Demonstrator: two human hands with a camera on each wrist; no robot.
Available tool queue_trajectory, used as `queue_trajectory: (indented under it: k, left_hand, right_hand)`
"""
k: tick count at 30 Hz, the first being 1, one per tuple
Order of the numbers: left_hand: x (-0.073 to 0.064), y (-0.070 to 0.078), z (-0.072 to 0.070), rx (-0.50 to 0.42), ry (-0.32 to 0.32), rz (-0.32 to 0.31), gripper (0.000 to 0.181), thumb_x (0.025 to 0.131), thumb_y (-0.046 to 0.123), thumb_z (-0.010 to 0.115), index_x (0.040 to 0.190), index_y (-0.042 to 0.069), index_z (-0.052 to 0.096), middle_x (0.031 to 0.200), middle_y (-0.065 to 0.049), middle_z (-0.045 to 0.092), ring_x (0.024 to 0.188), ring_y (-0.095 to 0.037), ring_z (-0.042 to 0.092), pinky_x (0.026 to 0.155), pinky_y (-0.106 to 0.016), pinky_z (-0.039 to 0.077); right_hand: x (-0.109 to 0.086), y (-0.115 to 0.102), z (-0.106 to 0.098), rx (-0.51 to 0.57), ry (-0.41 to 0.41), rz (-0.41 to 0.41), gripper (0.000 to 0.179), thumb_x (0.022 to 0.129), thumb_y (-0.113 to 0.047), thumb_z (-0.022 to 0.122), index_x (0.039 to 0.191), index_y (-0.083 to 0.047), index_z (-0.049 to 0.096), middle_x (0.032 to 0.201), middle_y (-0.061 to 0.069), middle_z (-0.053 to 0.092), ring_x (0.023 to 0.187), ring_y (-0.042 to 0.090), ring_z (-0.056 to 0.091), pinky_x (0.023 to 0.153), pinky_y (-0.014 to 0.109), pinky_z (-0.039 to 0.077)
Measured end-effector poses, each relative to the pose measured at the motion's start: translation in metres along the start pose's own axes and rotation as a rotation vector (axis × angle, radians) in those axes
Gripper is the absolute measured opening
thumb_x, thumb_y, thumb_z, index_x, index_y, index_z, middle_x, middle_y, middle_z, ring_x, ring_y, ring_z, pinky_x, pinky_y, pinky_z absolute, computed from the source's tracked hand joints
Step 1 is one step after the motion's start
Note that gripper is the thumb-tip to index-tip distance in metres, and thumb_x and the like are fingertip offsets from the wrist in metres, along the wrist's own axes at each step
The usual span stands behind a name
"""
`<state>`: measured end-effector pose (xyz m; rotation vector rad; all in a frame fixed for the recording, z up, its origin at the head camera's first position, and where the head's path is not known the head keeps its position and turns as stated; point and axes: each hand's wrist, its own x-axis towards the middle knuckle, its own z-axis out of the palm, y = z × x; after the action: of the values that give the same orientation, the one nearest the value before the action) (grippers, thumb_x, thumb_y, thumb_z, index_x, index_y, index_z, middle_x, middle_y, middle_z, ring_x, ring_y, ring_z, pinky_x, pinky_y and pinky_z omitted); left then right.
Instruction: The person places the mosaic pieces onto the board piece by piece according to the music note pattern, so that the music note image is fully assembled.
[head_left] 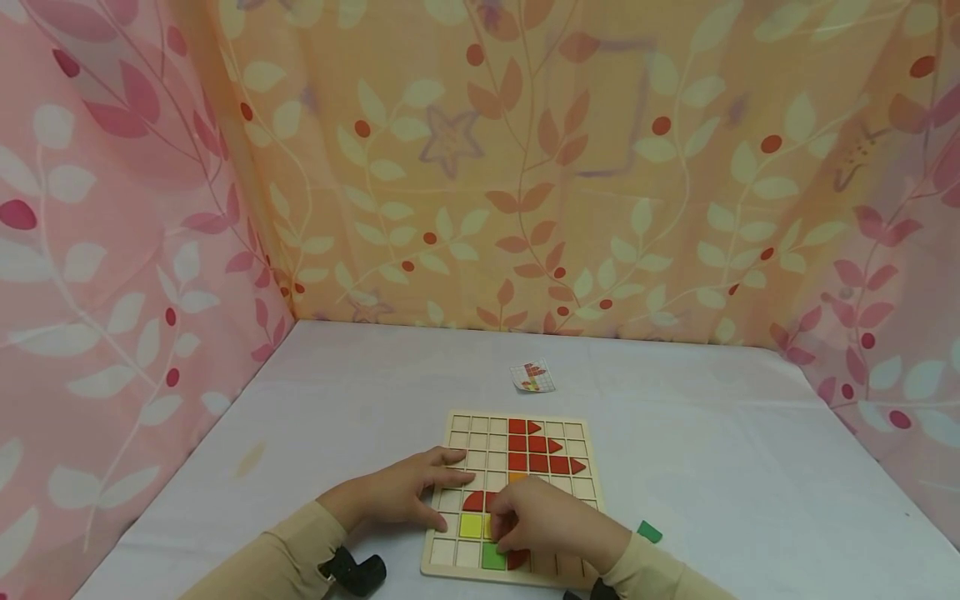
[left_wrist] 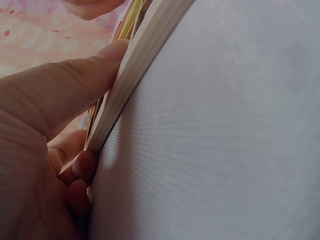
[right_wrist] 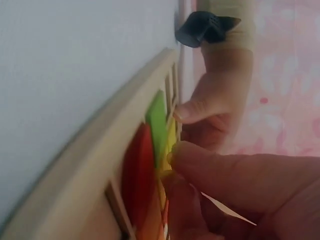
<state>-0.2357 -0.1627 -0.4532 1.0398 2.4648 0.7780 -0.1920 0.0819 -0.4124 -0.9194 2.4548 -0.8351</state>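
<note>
A wooden grid board [head_left: 444, 550] lies on the white table, partly filled with coloured tiles. My left hand [head_left: 405, 492] rests along its left edge, fingers spread over the outer cells; the thumb [left_wrist: 60, 90] touches the rim in the left wrist view. My right hand [head_left: 555, 525] is over the lower middle, index finger and thumb bent together at the tiles. Beside those fingertips are a green square [head_left: 493, 556], yellow tiles [head_left: 471, 526] and a red curved tile [right_wrist: 139, 175]. Whether the fingertips pinch a tile or only touch one is hidden.
Red tiles [head_left: 538, 444] form rows in the board's upper part. Beyond the board lies a small pattern card [head_left: 532, 377]. A loose green piece [head_left: 649, 532] is on the table to the right. Patterned curtains [head_left: 480, 167] enclose the table's back and sides.
</note>
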Motion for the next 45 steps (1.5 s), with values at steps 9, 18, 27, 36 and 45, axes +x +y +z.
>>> queue_trajectory:
  k: [9,18,27,36,45]
  left_hand:
    - [-0.001,0.004,-0.001,-0.040,0.007,-0.020,0.067,0.074,0.048,0.069,0.135,0.035,0.044,0.148,0.004,0.025,0.135,-0.026,0.022,0.105,-0.049,0.022]
    - [0.000,0.002,0.001,-0.008,0.002,-0.027,0.068,0.074,0.051,0.067,0.136,0.036,0.042,0.149,0.006,0.022,0.135,-0.026,0.021,0.105,-0.049,0.022]
    - [0.000,0.003,0.001,-0.010,-0.003,-0.039,0.068,0.074,0.051,0.067,0.136,0.037,0.043,0.149,0.006,0.022,0.135,-0.026,0.021,0.105,-0.050,0.022]
    - [0.000,0.002,0.002,-0.018,-0.003,-0.040,0.068,0.074,0.051,0.068,0.136,0.037,0.042,0.149,0.007,0.022,0.135,-0.026,0.021,0.105,-0.049,0.023]
    - [0.000,0.002,0.002,-0.027,-0.002,-0.055,0.068,0.073,0.050,0.068,0.135,0.038,0.043,0.148,0.009,0.022,0.135,-0.025,0.020,0.105,-0.050,0.022]
  right_hand:
    - [-0.014,0.016,-0.031,0.058,0.080,-0.023,0.007,0.077,-0.009,0.072,0.074,-0.015,0.068,0.069,-0.013,0.059,0.063,0.001,0.052,0.059,0.020,0.045]
    - [-0.039,0.032,-0.058,0.126,0.129,0.053,0.001,0.079,-0.010,0.070,0.080,-0.009,0.069,0.074,-0.006,0.061,0.065,0.009,0.054,0.059,0.024,0.047]
    - [-0.067,0.055,-0.077,0.156,0.177,0.173,0.005,0.080,-0.012,0.069,0.082,-0.008,0.068,0.075,-0.002,0.060,0.063,0.014,0.052,0.054,0.028,0.046]
    - [-0.097,0.082,-0.090,0.060,0.163,0.200,0.003,0.079,-0.010,0.069,0.081,-0.011,0.067,0.073,-0.003,0.059,0.064,0.011,0.051,0.056,0.026,0.045]
    - [-0.111,0.102,-0.080,0.036,0.069,0.205,0.017,0.069,-0.004,0.074,0.077,-0.015,0.064,0.071,-0.003,0.055,0.065,0.009,0.048,0.055,0.024,0.041]
